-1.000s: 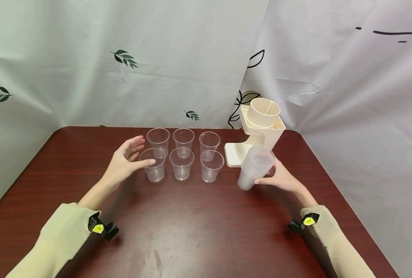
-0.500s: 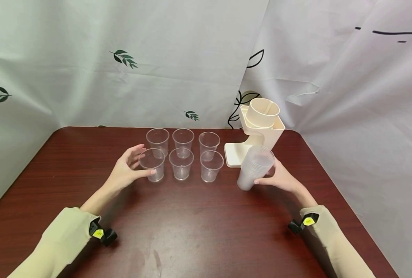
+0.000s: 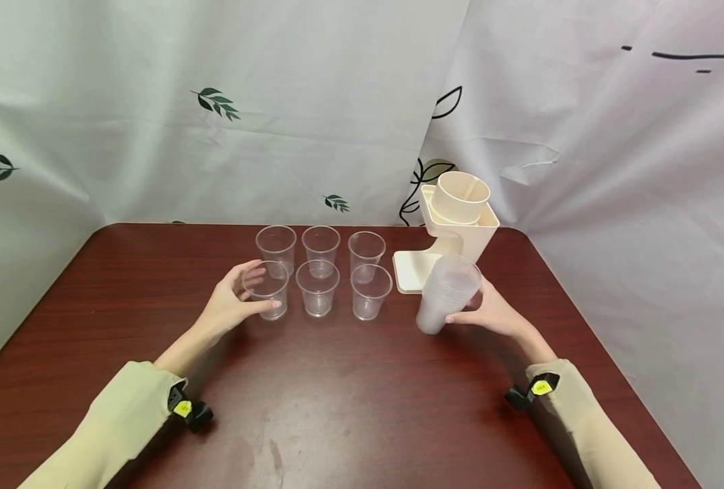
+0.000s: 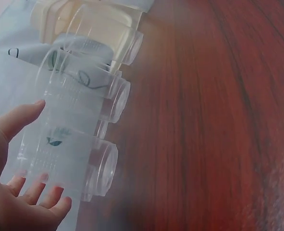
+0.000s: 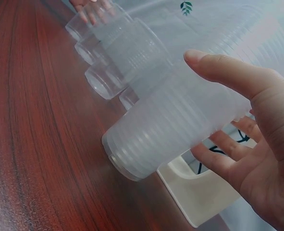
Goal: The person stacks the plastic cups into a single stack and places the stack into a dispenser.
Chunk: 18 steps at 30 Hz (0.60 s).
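Note:
Six-like rows of clear plastic cups stand upright, in two rows; at the front left is one cup (image 3: pixel 273 299), with my left hand (image 3: pixel 230 299) around its left side. The thumb reaches across the front, and the fingers show through the clear wall from behind. In the left wrist view, the left hand (image 4: pixel 21 178) has thumb and fingers spread apart; contact with the cup cannot be made out. My right hand (image 3: pixel 493 311) holds a tall nested stack of plastic cups (image 3: pixel 444 295), thumb on the near side, fingers behind, as the right wrist view also shows.
Behind the stack stands a cream-coloured holder (image 3: pixel 460 231) with a round cup-shaped top and a flat base. The other clear cups include a front middle cup (image 3: pixel 318 295) and a front right cup (image 3: pixel 369 295). A patterned white curtain (image 3: pixel 246 170) hangs behind the dark-red wooden table (image 3: pixel 337 407).
My left hand has moved down and slightly right, coming further around the front left cup. The right hand and the stack have stayed in place.

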Motion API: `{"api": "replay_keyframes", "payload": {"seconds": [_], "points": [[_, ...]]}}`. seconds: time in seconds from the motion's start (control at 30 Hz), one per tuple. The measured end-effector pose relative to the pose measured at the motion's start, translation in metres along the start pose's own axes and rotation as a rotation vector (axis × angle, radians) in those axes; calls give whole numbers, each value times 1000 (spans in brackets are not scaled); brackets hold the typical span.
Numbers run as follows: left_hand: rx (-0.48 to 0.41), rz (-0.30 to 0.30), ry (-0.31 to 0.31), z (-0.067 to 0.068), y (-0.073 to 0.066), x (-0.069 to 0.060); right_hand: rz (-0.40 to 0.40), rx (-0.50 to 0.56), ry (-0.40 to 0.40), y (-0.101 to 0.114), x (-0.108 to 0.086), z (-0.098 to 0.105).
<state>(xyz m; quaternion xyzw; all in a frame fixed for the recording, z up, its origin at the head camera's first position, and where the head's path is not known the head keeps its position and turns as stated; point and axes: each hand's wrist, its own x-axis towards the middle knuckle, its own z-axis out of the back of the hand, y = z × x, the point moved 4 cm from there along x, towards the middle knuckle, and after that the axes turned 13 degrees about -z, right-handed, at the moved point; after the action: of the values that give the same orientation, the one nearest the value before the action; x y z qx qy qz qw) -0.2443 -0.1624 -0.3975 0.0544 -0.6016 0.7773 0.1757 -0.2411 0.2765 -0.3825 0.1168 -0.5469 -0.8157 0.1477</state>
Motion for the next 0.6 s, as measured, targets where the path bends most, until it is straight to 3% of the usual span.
{"api": "replay_keyframes", "payload": {"seconds": [0.6], "points": [[-1,-26,-9,-5,8,-1,14,26,13,1,1,-1]]}}
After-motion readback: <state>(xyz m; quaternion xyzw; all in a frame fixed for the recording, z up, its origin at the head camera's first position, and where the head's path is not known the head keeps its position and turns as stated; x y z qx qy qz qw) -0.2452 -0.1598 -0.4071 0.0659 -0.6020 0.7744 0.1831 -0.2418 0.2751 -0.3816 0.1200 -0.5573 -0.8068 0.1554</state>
